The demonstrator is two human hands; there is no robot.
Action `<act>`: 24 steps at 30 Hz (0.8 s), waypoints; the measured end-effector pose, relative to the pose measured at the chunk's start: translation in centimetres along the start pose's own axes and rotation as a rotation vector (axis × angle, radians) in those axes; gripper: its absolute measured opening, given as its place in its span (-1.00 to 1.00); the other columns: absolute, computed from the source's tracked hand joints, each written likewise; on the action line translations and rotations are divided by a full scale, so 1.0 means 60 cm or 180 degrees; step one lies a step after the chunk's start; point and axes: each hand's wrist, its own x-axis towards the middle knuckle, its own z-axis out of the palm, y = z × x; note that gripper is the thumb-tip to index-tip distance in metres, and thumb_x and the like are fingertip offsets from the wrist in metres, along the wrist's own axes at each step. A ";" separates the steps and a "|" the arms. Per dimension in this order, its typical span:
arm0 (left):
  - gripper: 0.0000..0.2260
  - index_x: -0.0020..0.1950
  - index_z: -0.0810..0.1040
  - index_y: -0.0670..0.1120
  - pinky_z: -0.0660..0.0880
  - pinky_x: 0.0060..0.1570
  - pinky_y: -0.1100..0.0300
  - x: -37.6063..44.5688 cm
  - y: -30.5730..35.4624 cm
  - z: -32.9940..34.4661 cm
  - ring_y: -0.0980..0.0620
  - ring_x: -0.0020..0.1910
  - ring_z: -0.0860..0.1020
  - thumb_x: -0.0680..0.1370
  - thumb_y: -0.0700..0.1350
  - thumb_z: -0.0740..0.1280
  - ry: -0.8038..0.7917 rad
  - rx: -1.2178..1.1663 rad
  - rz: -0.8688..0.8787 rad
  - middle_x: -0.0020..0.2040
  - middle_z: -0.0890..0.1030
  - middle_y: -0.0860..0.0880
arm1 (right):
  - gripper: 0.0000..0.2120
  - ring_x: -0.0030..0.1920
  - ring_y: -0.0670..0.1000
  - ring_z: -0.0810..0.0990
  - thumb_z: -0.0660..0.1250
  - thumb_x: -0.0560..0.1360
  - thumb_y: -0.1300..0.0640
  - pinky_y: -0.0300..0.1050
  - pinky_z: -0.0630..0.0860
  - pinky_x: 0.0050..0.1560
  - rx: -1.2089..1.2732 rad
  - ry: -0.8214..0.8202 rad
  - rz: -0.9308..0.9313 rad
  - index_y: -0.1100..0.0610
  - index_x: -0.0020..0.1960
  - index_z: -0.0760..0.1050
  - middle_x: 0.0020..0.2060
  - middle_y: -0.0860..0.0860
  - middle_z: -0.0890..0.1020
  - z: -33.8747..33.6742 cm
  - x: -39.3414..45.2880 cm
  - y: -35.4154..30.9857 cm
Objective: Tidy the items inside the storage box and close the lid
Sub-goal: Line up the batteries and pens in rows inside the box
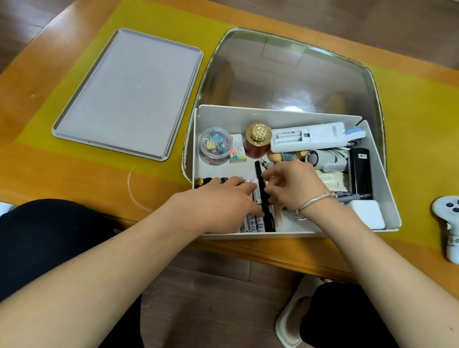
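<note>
A white storage box point(196, 138) stands on the table, open and full of small items. Its grey lid point(128, 91) lies flat to the left of it. My left hand point(218, 199) rests with extended fingers on a row of white markers point(250, 225) at the box's front left. My right hand point(292, 184) pinches a black pen point(259, 172) that lies beside those markers. Also inside are a jar of clips point(215, 146), a red bottle with a gold cap point(256, 142), a white remote point(306, 135), a black power bank point(361, 170) and a white charger point(366, 212).
A white game controller point(454, 227) lies on the yellow mat to the right of the box. A clear glass-like cover point(295, 73) rises behind the box. The box's front corner sits at the table's near edge, above my knees.
</note>
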 end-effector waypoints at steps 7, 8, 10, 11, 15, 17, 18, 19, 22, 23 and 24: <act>-0.37 0.47 0.26 0.19 0.19 0.34 -0.14 0.000 0.003 -0.003 -0.13 0.50 0.02 0.50 -0.33 0.16 0.0062 -0.0010 0.0006 0.55 0.09 -0.08 | -0.94 -0.24 -0.02 0.54 0.43 0.40 0.16 -0.18 0.49 -0.07 -0.0093 0.0423 0.0141 0.06 -0.13 0.63 -0.34 -0.06 0.59 -0.026 0.000 0.026; -0.37 0.48 0.25 0.18 0.19 0.34 -0.14 0.000 0.004 -0.004 -0.13 0.50 0.01 0.50 -0.33 0.16 0.0067 -0.0011 0.0004 0.55 0.08 -0.08 | -0.94 -0.26 -0.04 0.51 0.43 0.40 0.15 -0.17 0.50 -0.08 -0.0188 0.0314 0.0049 0.02 -0.14 0.63 -0.39 -0.12 0.54 -0.026 -0.002 0.025; -0.37 0.49 0.23 0.18 0.19 0.34 -0.13 0.002 0.005 -0.005 -0.13 0.50 0.01 0.50 -0.33 0.15 0.0050 0.0000 -0.0006 0.55 0.07 -0.08 | -0.93 -0.26 -0.02 0.50 0.42 0.39 0.12 -0.16 0.50 -0.10 -0.0313 0.0259 -0.0049 -0.05 -0.17 0.62 -0.42 -0.17 0.47 -0.024 -0.005 0.018; -0.36 0.49 0.22 0.17 0.19 0.34 -0.13 0.003 0.006 -0.005 -0.13 0.50 0.00 0.50 -0.33 0.14 0.0036 0.0005 -0.0010 0.55 0.06 -0.08 | -0.93 -0.23 0.01 0.52 0.40 0.40 0.11 -0.14 0.50 -0.09 -0.0307 0.0314 -0.0001 -0.05 -0.18 0.61 -0.40 -0.16 0.47 -0.024 -0.004 0.016; -0.39 0.48 0.26 0.13 0.23 0.30 -0.11 0.008 0.008 -0.005 -0.14 0.47 0.07 0.49 -0.34 0.15 0.0140 0.0029 0.0008 0.52 0.13 -0.11 | -0.89 -0.14 0.10 0.60 0.35 0.39 0.13 -0.06 0.55 -0.05 -0.0240 0.0459 0.0424 0.08 -0.31 0.55 -0.28 0.06 0.64 -0.031 -0.002 0.017; -0.43 0.46 0.29 0.07 0.28 0.26 -0.08 0.011 0.004 -0.005 -0.13 0.42 0.18 0.49 -0.32 0.17 0.0231 -0.0016 -0.0043 0.47 0.22 -0.10 | -0.81 -0.19 0.13 0.62 0.37 0.37 0.08 -0.14 0.55 -0.19 -0.0336 0.0051 0.0543 0.20 -0.29 0.62 -0.31 0.15 0.66 -0.031 -0.006 0.014; -0.46 0.45 0.31 0.03 0.30 0.24 -0.07 0.012 0.000 -0.005 -0.12 0.39 0.23 0.49 -0.31 0.18 0.0283 -0.0024 -0.0099 0.45 0.26 -0.09 | -0.76 -0.23 0.10 0.62 0.41 0.37 0.03 -0.18 0.54 -0.25 -0.0432 -0.0253 0.0576 0.22 -0.27 0.64 -0.33 0.15 0.66 -0.028 -0.009 0.010; -0.49 0.43 0.33 -0.01 0.32 0.23 -0.07 0.013 -0.004 -0.005 -0.11 0.36 0.27 0.50 -0.30 0.18 0.0333 -0.0015 -0.0166 0.42 0.31 -0.08 | -0.72 -0.26 0.06 0.62 0.43 0.35 -0.03 -0.19 0.54 -0.25 -0.0599 -0.0531 0.0583 0.21 -0.24 0.64 -0.36 0.10 0.65 -0.025 -0.013 0.005; -0.55 0.39 0.34 -0.05 0.36 0.19 -0.07 0.014 -0.012 -0.002 -0.12 0.31 0.31 0.50 -0.28 0.19 0.0350 0.0003 -0.0325 0.37 0.34 -0.08 | -0.59 -0.24 0.00 0.60 0.46 0.32 -0.16 -0.09 0.59 -0.13 -0.1037 -0.0918 0.0584 0.13 -0.03 0.61 -0.40 -0.01 0.58 -0.010 -0.016 -0.007; -0.55 0.39 0.34 -0.05 0.36 0.18 -0.08 0.014 -0.013 -0.001 -0.12 0.31 0.31 0.50 -0.28 0.20 0.0328 0.0010 -0.0343 0.38 0.34 -0.08 | -0.50 -0.20 0.00 0.61 0.46 0.32 -0.19 -0.08 0.59 -0.10 -0.1127 -0.0959 0.0565 0.12 0.09 0.56 -0.39 -0.02 0.57 -0.006 -0.015 -0.011; -0.54 0.40 0.33 -0.03 0.36 0.18 -0.08 0.013 -0.013 0.001 -0.13 0.32 0.31 0.50 -0.28 0.20 0.0301 0.0014 -0.0346 0.39 0.33 -0.09 | -0.44 -0.18 0.01 0.61 0.45 0.32 -0.21 -0.08 0.59 -0.09 -0.1196 -0.0992 0.0556 0.16 0.14 0.53 -0.37 -0.01 0.57 -0.003 -0.013 -0.014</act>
